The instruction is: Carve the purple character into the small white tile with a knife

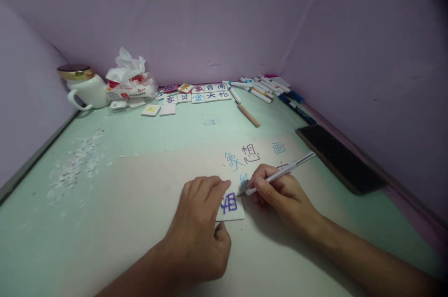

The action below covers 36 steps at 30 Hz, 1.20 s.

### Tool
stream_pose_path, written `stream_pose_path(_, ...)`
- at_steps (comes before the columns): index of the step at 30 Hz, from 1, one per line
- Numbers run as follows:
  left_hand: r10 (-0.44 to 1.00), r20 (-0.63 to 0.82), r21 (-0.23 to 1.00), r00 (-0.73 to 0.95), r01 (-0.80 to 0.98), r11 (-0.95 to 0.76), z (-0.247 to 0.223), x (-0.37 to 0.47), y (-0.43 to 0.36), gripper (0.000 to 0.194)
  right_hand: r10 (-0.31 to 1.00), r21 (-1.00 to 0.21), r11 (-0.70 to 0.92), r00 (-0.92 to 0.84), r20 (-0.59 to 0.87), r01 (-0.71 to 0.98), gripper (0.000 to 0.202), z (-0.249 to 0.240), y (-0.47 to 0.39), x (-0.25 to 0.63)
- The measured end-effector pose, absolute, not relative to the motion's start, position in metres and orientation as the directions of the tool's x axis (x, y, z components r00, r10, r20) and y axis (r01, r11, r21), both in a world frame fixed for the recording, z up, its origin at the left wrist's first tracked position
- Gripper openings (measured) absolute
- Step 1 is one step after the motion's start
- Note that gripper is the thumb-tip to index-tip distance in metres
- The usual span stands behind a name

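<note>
A small white tile (238,214) with a purple character lies flat near the front middle of the table. My left hand (202,227) grips its left side, fingers at the far edge and thumb at the near edge. In my right hand (285,194) is a slim clear pen (285,172), pinched between thumb and fingers. Its tip meets the upper right of the purple character, though whether it touches the tile I cannot tell. Coloured characters are written on the pale surface (168,180) just beyond the tile.
White mug (91,94) and tissue pack (132,86) stand back left. Several character tiles (184,98), markers (257,89) and a wooden-handled tool (249,116) lie at the back. A dark phone (341,157) is at right, white shavings (75,166) at left.
</note>
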<state>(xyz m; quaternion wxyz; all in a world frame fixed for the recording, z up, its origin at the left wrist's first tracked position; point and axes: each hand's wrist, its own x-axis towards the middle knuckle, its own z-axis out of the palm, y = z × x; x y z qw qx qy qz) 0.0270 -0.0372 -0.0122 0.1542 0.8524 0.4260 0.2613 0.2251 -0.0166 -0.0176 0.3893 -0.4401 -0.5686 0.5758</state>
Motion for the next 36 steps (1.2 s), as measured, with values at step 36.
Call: stream_pose_path(36, 0.824, 0.271, 0.489, 0.497, 0.666, -0.563, -0.017, 0.026, -0.033, 0.030, 0.850, -0.843, 0.369, -0.508, 0.137, 0.391, 0.020, -0.009, -0.001, 0.221)
